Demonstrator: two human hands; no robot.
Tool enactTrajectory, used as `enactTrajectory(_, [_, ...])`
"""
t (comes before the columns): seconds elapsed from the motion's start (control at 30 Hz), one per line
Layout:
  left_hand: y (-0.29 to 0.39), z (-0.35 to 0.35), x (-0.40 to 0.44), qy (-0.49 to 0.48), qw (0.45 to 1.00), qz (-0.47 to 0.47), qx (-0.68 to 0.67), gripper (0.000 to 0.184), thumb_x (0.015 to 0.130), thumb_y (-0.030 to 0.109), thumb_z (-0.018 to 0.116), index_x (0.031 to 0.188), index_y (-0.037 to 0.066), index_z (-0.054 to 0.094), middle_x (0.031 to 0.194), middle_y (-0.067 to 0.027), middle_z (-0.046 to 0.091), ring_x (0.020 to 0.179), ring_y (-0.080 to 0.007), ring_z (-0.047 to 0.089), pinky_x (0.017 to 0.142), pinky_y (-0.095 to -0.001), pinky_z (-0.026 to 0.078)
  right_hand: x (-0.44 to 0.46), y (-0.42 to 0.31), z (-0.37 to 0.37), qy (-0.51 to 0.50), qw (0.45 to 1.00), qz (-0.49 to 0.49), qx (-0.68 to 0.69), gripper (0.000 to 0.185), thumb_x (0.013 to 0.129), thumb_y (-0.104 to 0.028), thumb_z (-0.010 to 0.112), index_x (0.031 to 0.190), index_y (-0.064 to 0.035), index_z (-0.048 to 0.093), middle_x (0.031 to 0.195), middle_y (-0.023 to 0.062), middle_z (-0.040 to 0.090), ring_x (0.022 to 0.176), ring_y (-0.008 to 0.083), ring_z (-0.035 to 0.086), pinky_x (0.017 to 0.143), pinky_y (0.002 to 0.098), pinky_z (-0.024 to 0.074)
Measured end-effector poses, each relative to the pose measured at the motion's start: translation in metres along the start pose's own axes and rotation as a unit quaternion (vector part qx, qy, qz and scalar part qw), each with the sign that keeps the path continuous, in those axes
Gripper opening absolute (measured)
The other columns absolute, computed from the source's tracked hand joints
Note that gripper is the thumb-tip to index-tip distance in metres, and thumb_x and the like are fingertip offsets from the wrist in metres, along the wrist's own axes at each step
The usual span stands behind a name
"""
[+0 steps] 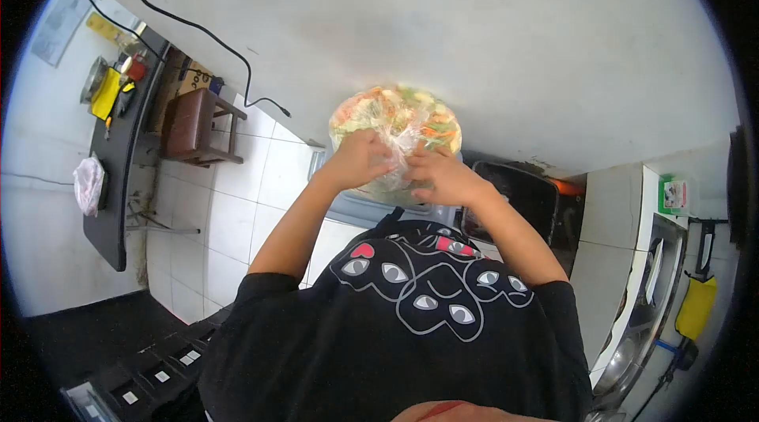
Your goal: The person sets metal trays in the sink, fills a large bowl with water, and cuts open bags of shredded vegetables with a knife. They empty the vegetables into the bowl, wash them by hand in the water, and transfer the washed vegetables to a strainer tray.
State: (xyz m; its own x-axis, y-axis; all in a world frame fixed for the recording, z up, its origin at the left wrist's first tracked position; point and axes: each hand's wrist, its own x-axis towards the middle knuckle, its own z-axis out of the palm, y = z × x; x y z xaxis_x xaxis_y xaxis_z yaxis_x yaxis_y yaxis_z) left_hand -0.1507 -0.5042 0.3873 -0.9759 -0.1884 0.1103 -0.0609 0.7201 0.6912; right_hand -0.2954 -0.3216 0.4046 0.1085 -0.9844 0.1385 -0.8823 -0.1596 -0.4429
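A large round clear plastic bag point(403, 137) full of chopped vegetables, with orange, green and pale pieces, sits in front of me against the wall. Its bunched, crinkled top lies between my hands. From the left side, my left hand point(364, 158) grips the gathered plastic with bent fingers. On the opposite side, my right hand point(444, 174) has its fingers curled on the plastic near the same bunch. What exactly lies under the fingertips is partly hidden. Beneath the bag shows a grey plastic support point(348, 207), mostly covered.
A dark crate point(514, 193) stands right of the bag. At left are a brown stool point(190, 125) and a black table point(115, 208) bearing a wrapped pink-white bundle point(89, 185). A black cable point(229, 46) hangs along the wall. A sink point(628, 359) is at right.
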Motion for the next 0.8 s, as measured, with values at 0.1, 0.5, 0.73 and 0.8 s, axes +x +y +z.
enactTrajectory(0.1, [0.000, 0.008, -0.010, 0.018, 0.995, 0.054, 0.087, 0.014, 0.066, 0.017, 0.069, 0.075, 0.009, 0.062, 0.081, -0.0067, 0.051, 0.082, -0.0257, 0.050, 0.073, -0.0355, 0.040, 0.009, 0.019, 0.009, 0.025, 0.966, 0.193, 0.171, 0.028, 0.076, -0.021, 0.062, 0.102, -0.0099, 0.059, 0.090, 0.0113, 0.062, 0.086, 0.0262, 0.059, 0.077, 0.0382, 0.0450])
enactTrajectory(0.5, [0.004, 0.010, -0.024, 0.119, 0.987, -0.033, 0.103, 0.010, 0.067, 0.011, 0.065, 0.070, 0.005, 0.057, 0.080, -0.0089, 0.052, 0.079, -0.0287, 0.050, 0.068, -0.0380, 0.041, 0.037, 0.019, 0.038, 0.107, 0.965, 0.235, -0.048, 0.029, 0.072, -0.025, 0.065, 0.091, -0.0080, 0.052, 0.081, 0.0128, 0.056, 0.072, 0.0315, 0.058, 0.061, 0.0405, 0.0464])
enactTrajectory(0.73, [0.022, 0.007, 0.029, 0.142, 0.985, 0.048, 0.082, 0.017, 0.069, 0.007, 0.062, 0.086, 0.005, 0.059, 0.096, -0.0128, 0.056, 0.089, -0.0304, 0.051, 0.078, -0.0368, 0.042, 0.041, 0.031, 0.032, 0.136, 0.967, 0.207, -0.051, 0.022, 0.069, -0.017, 0.062, 0.085, -0.0060, 0.051, 0.079, 0.0143, 0.055, 0.075, 0.0327, 0.056, 0.064, 0.0427, 0.0454])
enactTrajectory(0.8, [0.006, 0.012, 0.042, 0.144, 0.985, 0.053, 0.077, 0.017, 0.070, 0.006, 0.060, 0.087, 0.005, 0.060, 0.095, -0.0129, 0.057, 0.087, -0.0312, 0.052, 0.077, -0.0368, 0.043, 0.043, 0.040, 0.017, 0.155, 0.963, 0.219, -0.036, 0.018, 0.069, -0.013, 0.061, 0.081, -0.0050, 0.051, 0.079, 0.0139, 0.055, 0.075, 0.0313, 0.057, 0.064, 0.0422, 0.0453])
